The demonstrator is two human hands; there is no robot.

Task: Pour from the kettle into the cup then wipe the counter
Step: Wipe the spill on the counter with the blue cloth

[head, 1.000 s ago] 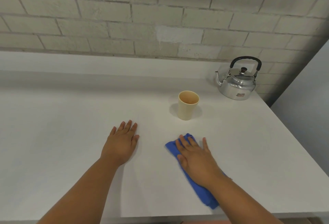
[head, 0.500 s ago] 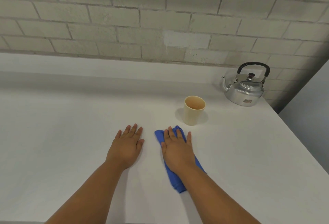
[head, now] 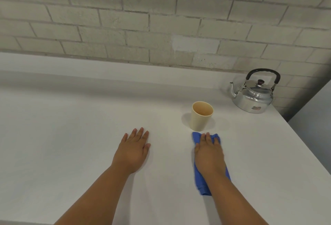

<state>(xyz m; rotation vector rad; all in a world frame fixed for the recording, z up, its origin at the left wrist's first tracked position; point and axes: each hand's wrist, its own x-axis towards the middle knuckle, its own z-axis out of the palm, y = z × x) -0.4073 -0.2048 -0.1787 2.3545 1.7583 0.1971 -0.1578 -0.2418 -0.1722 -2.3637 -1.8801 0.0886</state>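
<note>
A shiny metal kettle with a black handle stands at the back right corner of the white counter. A beige cup stands upright in front and to the left of the kettle. My right hand presses flat on a blue cloth just in front of the cup; the cloth's far end shows past my fingertips. My left hand lies flat on the counter to the left, fingers apart, holding nothing.
A pale brick wall rises behind a raised ledge at the back of the counter. The counter's right edge runs diagonally, with a grey surface beyond it.
My right hand slid the blue cloth left toward my left hand, then back right and forward to just in front of the cup. My left hand, the cup and the kettle stayed put.
</note>
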